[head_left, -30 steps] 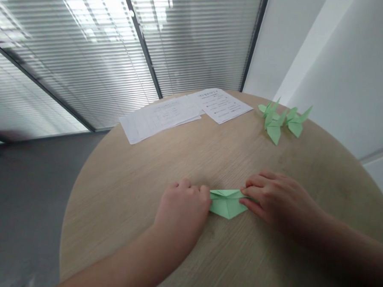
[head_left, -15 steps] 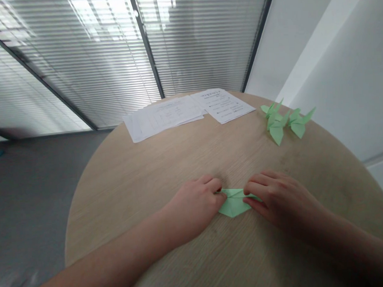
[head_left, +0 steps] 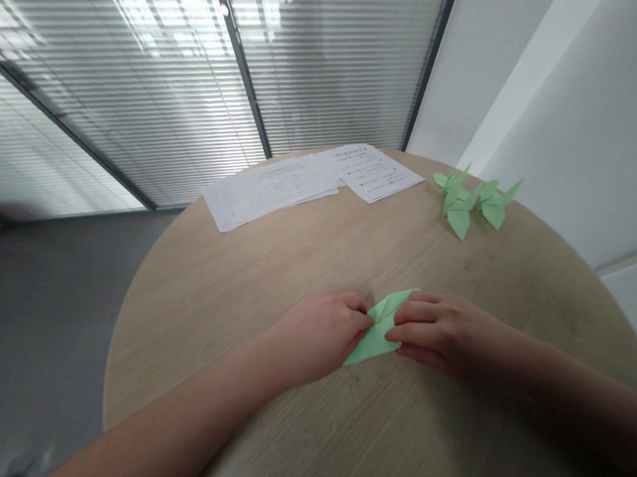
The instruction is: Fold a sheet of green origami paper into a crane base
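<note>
A folded sheet of light green origami paper (head_left: 380, 333) lies at a slant on the round wooden table, between my two hands. A crease runs along it from the upper right toward the lower left. My left hand (head_left: 331, 335) grips its left edge with curled fingers; the thumb rests on the paper and part of the sheet is hidden under the hand. From the right, my right hand (head_left: 435, 330) has its fingers closed on the right edge, thumb below and fingertips on top.
Several folded green paper cranes (head_left: 471, 203) stand close together at the table's back right. Printed white sheets (head_left: 278, 188) overlap along the far edge of the table (head_left: 193, 295). Behind are blinds (head_left: 331, 67) and a white wall (head_left: 569, 126).
The green paper has turned counterclockwise, from lying level to slanting up to the right. My right hand has shifted slightly left along it. The view has moved slightly.
</note>
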Demonstrator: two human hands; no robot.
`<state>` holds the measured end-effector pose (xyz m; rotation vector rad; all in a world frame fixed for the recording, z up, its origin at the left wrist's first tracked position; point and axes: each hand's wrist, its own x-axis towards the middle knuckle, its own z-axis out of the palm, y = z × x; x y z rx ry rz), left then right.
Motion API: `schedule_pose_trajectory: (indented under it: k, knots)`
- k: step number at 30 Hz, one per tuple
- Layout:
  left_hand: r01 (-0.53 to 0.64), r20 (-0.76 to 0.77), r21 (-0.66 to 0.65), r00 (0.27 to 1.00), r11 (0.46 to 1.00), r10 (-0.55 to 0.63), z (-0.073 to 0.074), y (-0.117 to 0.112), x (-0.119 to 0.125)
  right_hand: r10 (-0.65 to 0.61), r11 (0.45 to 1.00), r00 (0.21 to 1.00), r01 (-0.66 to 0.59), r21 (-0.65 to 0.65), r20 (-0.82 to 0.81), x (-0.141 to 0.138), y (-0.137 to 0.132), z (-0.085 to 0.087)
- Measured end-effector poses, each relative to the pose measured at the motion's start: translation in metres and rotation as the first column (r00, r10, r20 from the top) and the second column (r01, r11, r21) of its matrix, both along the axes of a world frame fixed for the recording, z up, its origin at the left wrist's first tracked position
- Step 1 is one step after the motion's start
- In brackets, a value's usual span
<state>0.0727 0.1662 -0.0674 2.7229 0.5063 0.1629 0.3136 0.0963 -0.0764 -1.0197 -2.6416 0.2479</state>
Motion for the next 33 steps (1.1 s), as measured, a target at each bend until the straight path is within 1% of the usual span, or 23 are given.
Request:
schedule_pose_trajectory:
  k: [2, 5, 8, 11, 15, 20, 23, 28, 31, 33]
  knots:
    - [0.051, -0.026, 0.013, 0.998, 0.999, -0.05, 0.001, 0.005, 0.001, 0.008, 1.0, 1.0, -0.008, -0.014, -0.022, 0.003, 0.002, -0.001]
    - [0.119, -0.017, 0.056, 0.993, 0.991, -0.118, 0.002, 0.011, 0.002, 0.02, 0.999, 0.999, -0.021, -0.028, -0.039, 0.007, 0.005, -0.001]
    - [0.153, 0.001, 0.068, 0.988, 0.986, -0.153, 0.002, 0.015, 0.002, 0.045, 0.998, 0.998, -0.047, -0.048, -0.031, 0.006, 0.007, 0.0]
    - [0.156, 0.026, 0.06, 0.987, 0.986, -0.158, 0.002, 0.016, 0.002, 0.064, 0.996, 0.997, -0.066, -0.068, -0.03, 0.005, 0.008, 0.003]
    - [0.153, 0.036, 0.059, 0.987, 0.987, -0.155, 0.005, 0.01, 0.003, 0.043, 0.995, 0.999, -0.045, -0.087, -0.016, 0.002, 0.008, 0.005]
    - [0.163, 0.031, 0.019, 0.986, 0.986, -0.163, 0.01, 0.006, 0.003, -0.017, 0.997, 0.998, 0.013, -0.073, -0.059, 0.0, 0.007, -0.003]
    - [0.201, 0.021, 0.007, 0.979, 0.98, -0.201, 0.012, 0.008, 0.002, -0.034, 0.995, 0.997, 0.028, -0.091, -0.073, -0.001, 0.008, -0.007]
    - [0.247, 0.058, 0.01, 0.967, 0.969, -0.247, 0.011, 0.008, 0.002, -0.028, 0.988, 0.996, 0.014, -0.154, -0.084, 0.001, 0.008, -0.005]
    - [0.231, 0.045, -0.029, 0.972, 0.972, -0.23, 0.012, 0.007, 0.002, -0.029, 0.978, 0.994, 0.007, -0.206, -0.102, 0.001, 0.008, -0.003]
    - [0.217, 0.048, -0.069, 0.976, 0.974, -0.214, 0.014, 0.008, 0.001, -0.053, 0.974, 0.992, 0.027, -0.224, -0.111, 0.0, 0.008, -0.003]
